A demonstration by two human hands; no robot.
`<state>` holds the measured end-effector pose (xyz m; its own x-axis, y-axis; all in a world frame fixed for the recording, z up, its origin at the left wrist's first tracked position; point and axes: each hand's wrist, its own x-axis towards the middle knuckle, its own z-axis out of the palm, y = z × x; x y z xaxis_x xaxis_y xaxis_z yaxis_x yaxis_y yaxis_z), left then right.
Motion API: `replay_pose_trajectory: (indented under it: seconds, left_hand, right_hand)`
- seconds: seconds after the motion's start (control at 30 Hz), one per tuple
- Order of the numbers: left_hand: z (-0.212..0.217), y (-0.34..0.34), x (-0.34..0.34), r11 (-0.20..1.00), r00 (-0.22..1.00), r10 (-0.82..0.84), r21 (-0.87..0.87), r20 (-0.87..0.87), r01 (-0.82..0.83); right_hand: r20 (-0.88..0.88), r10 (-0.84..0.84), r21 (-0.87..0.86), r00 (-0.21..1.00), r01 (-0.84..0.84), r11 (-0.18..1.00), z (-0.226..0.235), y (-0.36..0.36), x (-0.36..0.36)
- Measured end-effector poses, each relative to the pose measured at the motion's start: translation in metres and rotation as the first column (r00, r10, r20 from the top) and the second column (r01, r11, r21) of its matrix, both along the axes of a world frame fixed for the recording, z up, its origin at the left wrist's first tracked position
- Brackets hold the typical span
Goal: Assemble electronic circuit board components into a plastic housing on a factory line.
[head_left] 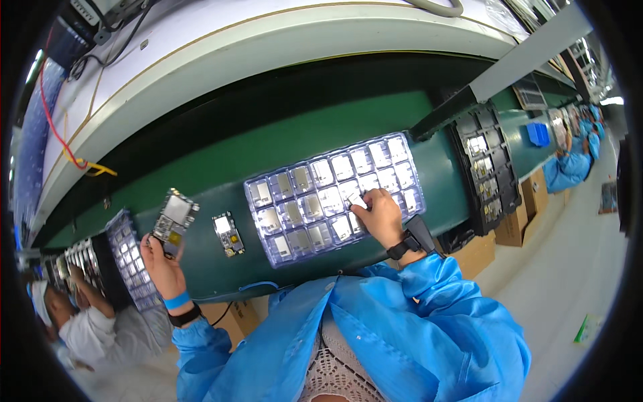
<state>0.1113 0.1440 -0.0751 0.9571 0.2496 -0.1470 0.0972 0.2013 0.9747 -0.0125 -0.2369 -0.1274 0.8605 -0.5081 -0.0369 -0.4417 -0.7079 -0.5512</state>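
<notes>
My left hand [163, 271] is closed on the lower end of a circuit board [175, 213] with a silvery shield, held up tilted over the green bench. A similar circuit board [228, 234] lies flat between that hand and a clear plastic tray [257, 218]. The tray's compartments hold flat silvery metal pieces. Over its right half, my right hand [380, 218] pinches a small, pale silvery metal piece [356, 200] between thumb and fingers. Whether this piece is lifted clear of its compartment, I cannot tell.
A black tray [492, 211] with boards stands on the right, beside a grey post [492, 77]. Farther along is a blue bin [538, 134]. Another clear tray [128, 258] lies at left, near a person in white [114, 335]. A shelf [268, 57] overhangs the bench's back.
</notes>
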Motion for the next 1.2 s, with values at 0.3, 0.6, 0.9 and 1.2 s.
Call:
replay_pose_trajectory:
  seconds: [0.3, 0.6, 0.9, 1.2]
  left_hand:
    - [0.065, -0.197, -0.114, 0.856, 0.901, -0.421, -0.373, -0.103, 0.357]
    - [0.081, -0.272, -0.143, 0.770, 0.821, -0.568, -0.384, -0.050, 0.510]
    - [0.093, -0.304, -0.141, 0.691, 0.734, -0.677, -0.298, 0.054, 0.659]
    - [0.094, -0.310, -0.135, 0.697, 0.738, -0.674, -0.297, 0.041, 0.653]
  right_hand:
    - [0.204, 0.258, 0.353, 0.944, -0.317, 0.880, -0.009, -0.061, -0.001]
    - [0.382, -0.016, 0.814, 0.924, -0.328, 0.479, 0.122, -0.130, -0.011]
    - [0.358, 0.316, 0.710, 0.879, -0.476, 0.519, 0.172, -0.115, -0.033]
    - [0.269, 0.243, 0.792, 0.932, -0.357, 0.496, 0.165, -0.108, -0.024]
